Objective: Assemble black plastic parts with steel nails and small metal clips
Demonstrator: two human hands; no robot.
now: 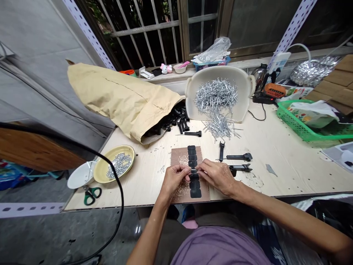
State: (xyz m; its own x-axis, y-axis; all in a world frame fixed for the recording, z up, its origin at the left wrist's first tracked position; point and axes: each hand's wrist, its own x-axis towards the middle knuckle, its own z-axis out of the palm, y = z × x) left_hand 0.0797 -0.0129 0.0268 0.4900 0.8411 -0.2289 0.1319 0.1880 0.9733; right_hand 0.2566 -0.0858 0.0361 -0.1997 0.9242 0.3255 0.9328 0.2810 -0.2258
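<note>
My left hand (175, 179) and my right hand (217, 175) meet over a column of black rounded pads (195, 193) on a brown board (176, 151). Both hands are closed in a pinch. A thin light-coloured piece shows between the fingertips, too small to name. To the right of my right hand lie black plastic parts (239, 157), some with a thin metal pin sticking out. Another such black part with a pin (193, 133) lies beyond the board. Pale crumbs are scattered over the board around my left hand.
A tipped white basin (245, 95) spills metal pins (217, 95) at the back. Left of it lies a paper sack (132, 99) of black parts. A yellow bowl (131, 151) of small metal pieces, green-handled scissors (92, 195) and a black cable (120, 184) are at left; a green basket (295, 125) is at right.
</note>
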